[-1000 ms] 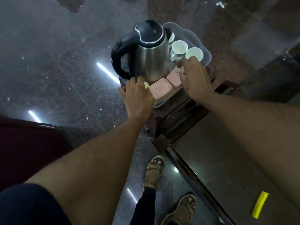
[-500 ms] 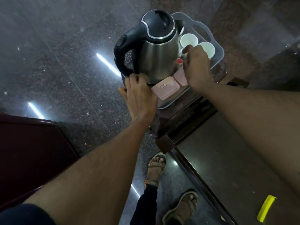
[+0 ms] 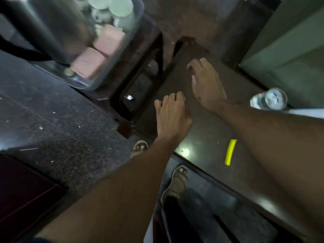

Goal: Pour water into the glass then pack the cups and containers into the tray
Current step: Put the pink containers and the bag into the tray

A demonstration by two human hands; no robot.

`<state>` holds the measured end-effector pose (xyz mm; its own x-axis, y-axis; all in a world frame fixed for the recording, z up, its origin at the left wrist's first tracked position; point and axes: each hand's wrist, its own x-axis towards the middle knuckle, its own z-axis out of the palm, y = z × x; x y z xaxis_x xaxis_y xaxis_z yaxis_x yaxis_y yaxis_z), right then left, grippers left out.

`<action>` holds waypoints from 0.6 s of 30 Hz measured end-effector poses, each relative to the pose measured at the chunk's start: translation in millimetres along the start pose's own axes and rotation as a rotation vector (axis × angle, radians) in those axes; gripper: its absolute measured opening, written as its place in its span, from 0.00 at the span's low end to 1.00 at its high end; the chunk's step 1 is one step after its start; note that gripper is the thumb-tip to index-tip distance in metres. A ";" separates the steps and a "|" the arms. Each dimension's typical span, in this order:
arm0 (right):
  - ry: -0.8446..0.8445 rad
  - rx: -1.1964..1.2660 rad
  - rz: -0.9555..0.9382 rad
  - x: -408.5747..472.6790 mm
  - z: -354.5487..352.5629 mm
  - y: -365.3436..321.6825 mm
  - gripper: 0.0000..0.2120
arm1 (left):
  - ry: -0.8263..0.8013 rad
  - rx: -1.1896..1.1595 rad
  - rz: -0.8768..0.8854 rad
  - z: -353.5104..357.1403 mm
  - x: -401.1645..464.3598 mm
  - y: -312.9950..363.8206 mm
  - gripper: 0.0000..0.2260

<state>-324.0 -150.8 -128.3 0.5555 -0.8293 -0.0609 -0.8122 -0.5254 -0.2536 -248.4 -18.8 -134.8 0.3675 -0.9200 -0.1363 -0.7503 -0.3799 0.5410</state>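
Note:
The clear plastic tray (image 3: pixel 98 83) sits blurred at the upper left on a dark wooden stand. In it are the steel kettle (image 3: pixel 52 27), two pink lidded containers (image 3: pixel 98 53) and white cups (image 3: pixel 114 6). My left hand (image 3: pixel 171 116) hangs over the dark table with fingers loosely curled and nothing in it. My right hand (image 3: pixel 206 86) is a little farther out over the same table, fingers spread, also holding nothing. Both hands are well clear of the tray. A glass of water (image 3: pixel 270 99) stands at the right on the table.
A yellow stick-like object (image 3: pixel 230 151) lies on the dark table (image 3: pixel 210 137). A green wall or cabinet (image 3: pixel 289 50) rises at the upper right. My sandalled feet (image 3: pixel 177 183) stand on the speckled floor (image 3: pixel 61 128) beside the table edge.
Both hands have let go of the tray and drawn back over the table. The view swung right and down, so the tray now sits at the upper left and the glass appears.

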 end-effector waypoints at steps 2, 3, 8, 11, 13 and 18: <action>-0.036 -0.008 0.052 -42.5 -0.6 39.3 0.16 | -0.101 0.021 0.020 30.4 -19.6 26.4 0.08; -0.055 -0.005 0.081 -64.1 0.0 56.4 0.16 | -0.149 0.037 0.030 44.9 -30.0 37.5 0.09; -0.145 0.022 0.238 -160.2 17.3 122.0 0.16 | -0.349 0.137 0.058 112.7 -80.2 71.9 0.11; -0.216 0.046 0.280 -197.1 35.3 145.2 0.19 | -0.408 0.173 0.082 146.2 -103.1 82.9 0.14; -0.255 0.070 0.285 -213.3 47.2 155.9 0.23 | -0.431 0.190 0.103 166.5 -117.2 89.1 0.15; -0.281 0.083 0.304 -239.3 67.3 168.6 0.27 | -0.448 0.223 0.111 204.1 -144.9 101.0 0.14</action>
<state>-581.9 -28.2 -221.5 0.3291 -0.8542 -0.4026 -0.9359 -0.2382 -0.2596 -489.5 56.4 -229.8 0.0435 -0.8885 -0.4569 -0.8883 -0.2437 0.3892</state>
